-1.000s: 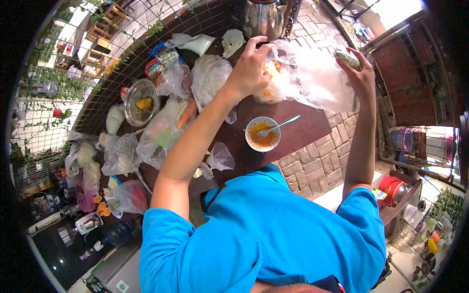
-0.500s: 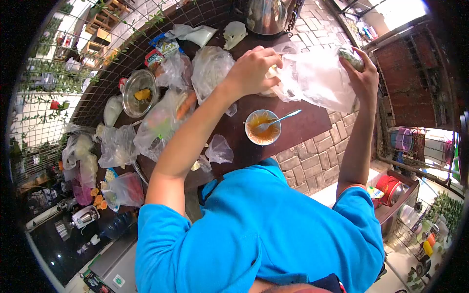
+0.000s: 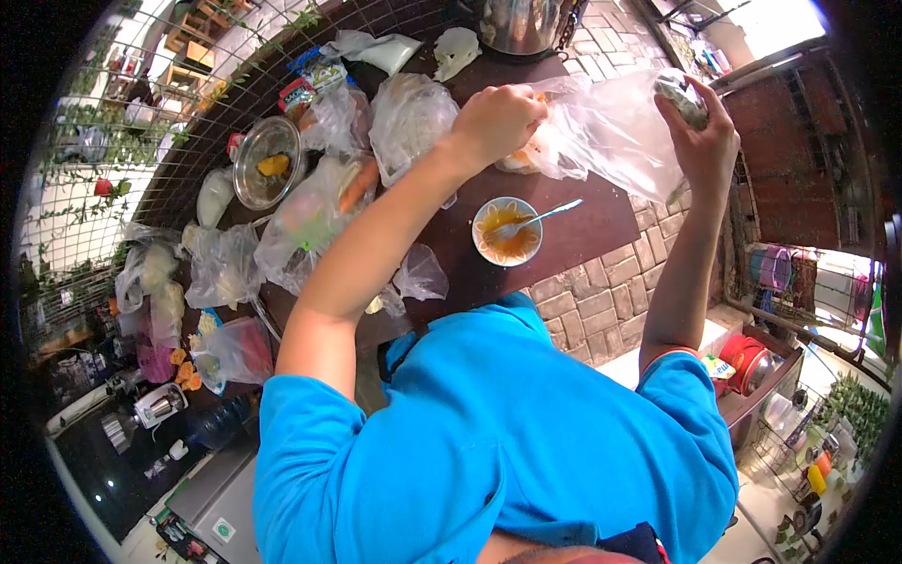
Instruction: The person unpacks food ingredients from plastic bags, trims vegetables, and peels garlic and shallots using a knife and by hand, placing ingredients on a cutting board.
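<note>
My left hand (image 3: pixel 503 122) is closed at the left end of a clear plastic bag (image 3: pixel 620 127), its fingers curled on the plastic. Orange and white pieces (image 3: pixel 531 153) show through plastic just below those fingers. At the bag's right end, my right hand (image 3: pixel 700 132) grips a rounded green bundle (image 3: pixel 684 103) between thumb and fingers, with plastic around it. The bag is stretched between both hands. Below it on the dark table (image 3: pixel 592 230) stands a patterned bowl (image 3: pixel 507 252) of orange liquid with a fork (image 3: pixel 545 214) resting in it.
Filled plastic bags (image 3: pixel 409 122), a round clear container (image 3: pixel 268 164) with a yellow piece, and a white leafy piece (image 3: pixel 456 52) lie on the table. A metal pot (image 3: pixel 519 26) stands at the far edge. Wire mesh (image 3: pixel 113 122) borders the left; brick paving (image 3: pixel 587 305) lies right.
My left hand has curled tighter and shifted slightly right along the bag. My right hand has moved a little right with the green bundle, and the bag looks more stretched.
</note>
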`<action>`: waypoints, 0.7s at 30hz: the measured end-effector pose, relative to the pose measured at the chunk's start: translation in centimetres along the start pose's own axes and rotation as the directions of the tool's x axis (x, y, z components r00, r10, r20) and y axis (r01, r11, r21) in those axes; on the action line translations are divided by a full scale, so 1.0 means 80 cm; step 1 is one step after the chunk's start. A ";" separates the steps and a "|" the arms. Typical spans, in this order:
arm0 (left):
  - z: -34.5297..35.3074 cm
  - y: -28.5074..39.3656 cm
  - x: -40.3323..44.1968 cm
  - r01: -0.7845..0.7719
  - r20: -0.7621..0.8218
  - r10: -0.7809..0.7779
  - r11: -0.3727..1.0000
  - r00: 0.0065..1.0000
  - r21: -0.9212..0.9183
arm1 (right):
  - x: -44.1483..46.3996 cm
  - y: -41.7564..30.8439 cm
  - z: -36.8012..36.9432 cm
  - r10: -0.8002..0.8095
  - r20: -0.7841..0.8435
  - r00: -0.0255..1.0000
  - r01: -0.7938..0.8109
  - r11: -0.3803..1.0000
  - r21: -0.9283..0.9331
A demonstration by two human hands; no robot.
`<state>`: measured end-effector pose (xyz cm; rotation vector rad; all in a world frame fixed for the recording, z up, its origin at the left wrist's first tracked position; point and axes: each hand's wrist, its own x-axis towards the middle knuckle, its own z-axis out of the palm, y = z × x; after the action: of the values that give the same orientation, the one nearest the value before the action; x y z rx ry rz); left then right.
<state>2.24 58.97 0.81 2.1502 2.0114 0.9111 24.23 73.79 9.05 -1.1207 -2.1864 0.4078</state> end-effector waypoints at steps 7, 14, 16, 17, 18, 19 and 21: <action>0.013 0.007 0.012 0.140 0.111 -0.177 0.949 0.978 0.283 | -0.013 -0.047 0.007 -0.024 -0.015 1.000 0.026 0.986 0.166; 0.010 -0.008 0.000 0.153 0.119 -0.181 0.965 0.976 0.212 | -0.014 -0.072 0.032 -0.245 -0.150 0.958 0.246 0.969 -0.013; -0.006 -0.002 -0.001 0.237 0.072 -0.256 0.949 0.964 0.209 | -0.009 -0.075 0.035 -0.198 -0.126 0.972 0.188 0.979 -0.082; -0.013 0.001 0.000 0.316 0.029 -0.327 0.928 0.945 0.198 | -0.007 -0.079 0.035 -0.204 -0.130 0.970 0.195 0.977 -0.081; -0.014 0.000 -0.002 0.328 -0.025 -0.328 0.933 0.944 0.150 | -0.005 -0.083 0.033 -0.189 -0.117 0.975 0.176 0.978 -0.109; -0.013 -0.002 -0.002 0.329 -0.028 -0.328 0.933 0.944 0.150 | -0.005 -0.087 0.032 -0.171 -0.103 0.980 0.156 0.978 -0.138; -0.009 -0.008 -0.002 0.247 -0.260 -0.186 0.943 0.948 0.225 | -0.003 -0.105 0.034 -0.177 -0.097 0.980 0.166 0.980 -0.112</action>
<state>1.33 58.69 1.06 1.9518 2.5506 0.9597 17.42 68.69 11.39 -0.9747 -2.2092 0.1569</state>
